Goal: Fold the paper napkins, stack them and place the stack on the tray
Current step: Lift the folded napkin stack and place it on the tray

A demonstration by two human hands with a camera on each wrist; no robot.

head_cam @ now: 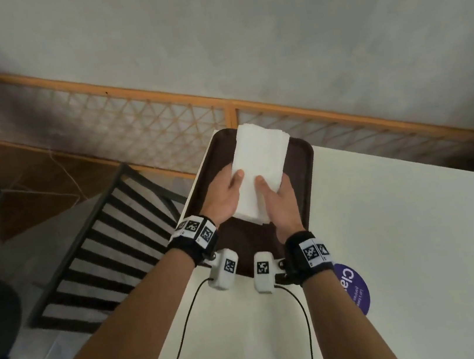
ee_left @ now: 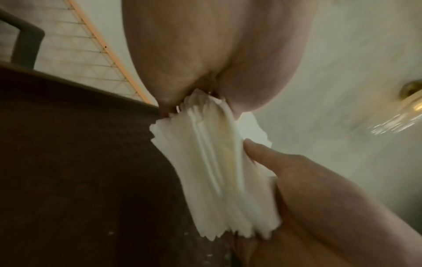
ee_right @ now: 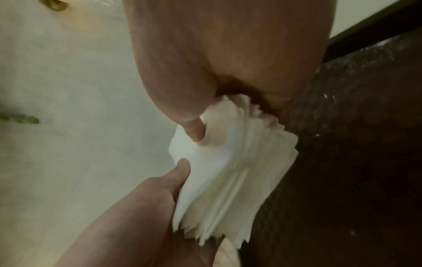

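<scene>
A thick stack of folded white napkins (head_cam: 260, 157) hangs over the dark brown tray (head_cam: 306, 175) at the table's far left corner. My left hand (head_cam: 227, 187) grips the stack's near left side, thumb on top and fingers underneath. My right hand (head_cam: 277, 198) grips the near right side the same way. In the left wrist view the stack (ee_left: 217, 171) sits between my left palm and the right thumb (ee_left: 274, 162), with the tray (ee_left: 80, 162) beneath. The right wrist view shows the stack's layered edges (ee_right: 228, 180) beside the tray (ee_right: 342, 162). I cannot tell whether the stack touches the tray.
The tray lies on a white table (head_cam: 393, 248) with a round purple sticker (head_cam: 352, 291) near my right wrist. A black slatted frame (head_cam: 110, 244) stands left of the table. A wooden lattice screen (head_cam: 159, 123) runs behind it along the wall.
</scene>
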